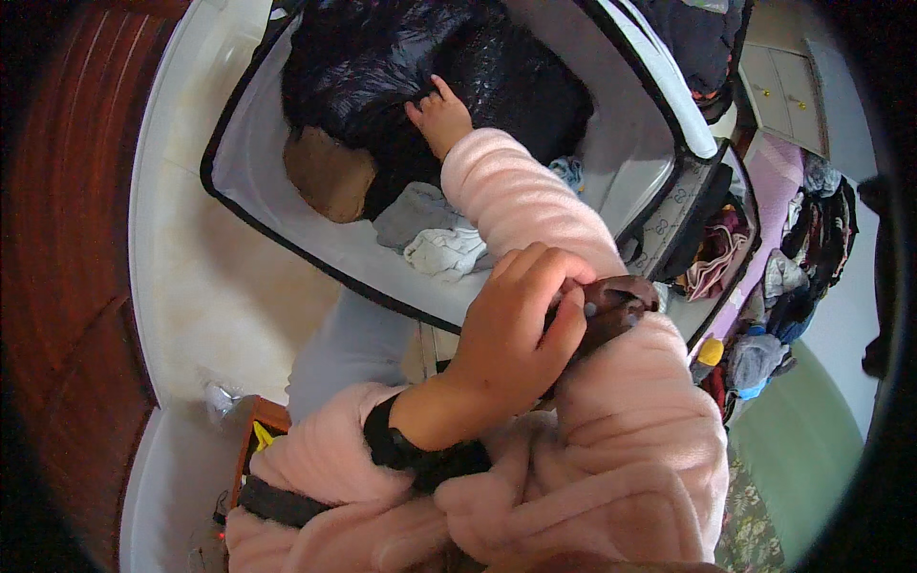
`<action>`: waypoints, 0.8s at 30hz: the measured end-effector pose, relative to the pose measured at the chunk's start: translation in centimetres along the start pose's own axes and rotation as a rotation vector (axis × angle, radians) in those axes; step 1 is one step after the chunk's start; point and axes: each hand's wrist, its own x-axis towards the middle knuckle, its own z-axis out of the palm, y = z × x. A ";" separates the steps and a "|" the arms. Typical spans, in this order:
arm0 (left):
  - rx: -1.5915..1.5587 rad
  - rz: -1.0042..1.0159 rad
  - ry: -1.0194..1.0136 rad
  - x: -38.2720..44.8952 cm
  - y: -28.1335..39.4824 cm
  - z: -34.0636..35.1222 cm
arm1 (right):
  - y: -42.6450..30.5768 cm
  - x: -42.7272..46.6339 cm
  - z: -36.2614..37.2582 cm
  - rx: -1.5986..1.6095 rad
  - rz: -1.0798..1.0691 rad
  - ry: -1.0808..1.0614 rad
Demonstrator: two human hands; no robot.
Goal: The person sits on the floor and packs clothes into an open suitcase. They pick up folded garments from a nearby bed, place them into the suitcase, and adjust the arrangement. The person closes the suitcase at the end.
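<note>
My left hand (512,322), with a black band at the wrist, grips a small dark brown spotted cloth item (620,304) against my right forearm. Farther up, my right hand (440,118) rests on a shiny black padded garment (372,57), its visible fingers apart. The garment lies in an open white storage case (265,193) with black edging. Beside it in the case are a brown item (329,175), a grey cloth (415,215) and a crumpled white cloth (445,252). A bluish cloth (568,172) shows partly behind my right sleeve.
To the right stands another open container (738,251) with folded clothes. Several clothes and socks (759,358) lie beyond it. A dark bag (695,43) is at the upper right, near a white cabinet (784,93). Dark red wood (79,215) borders the left side.
</note>
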 end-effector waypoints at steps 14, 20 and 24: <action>-0.026 0.113 -0.137 -2.2 1.2 2.6 | 2.5 -14.8 -6.7 0.346 0.037 -0.118; 0.054 0.099 -0.520 -4.7 2.5 3.4 | 6.0 -27.5 -14.3 0.440 0.355 0.136; 0.225 0.097 -0.932 -7.3 1.9 6.2 | 9.6 -36.3 -21.5 0.737 0.771 0.520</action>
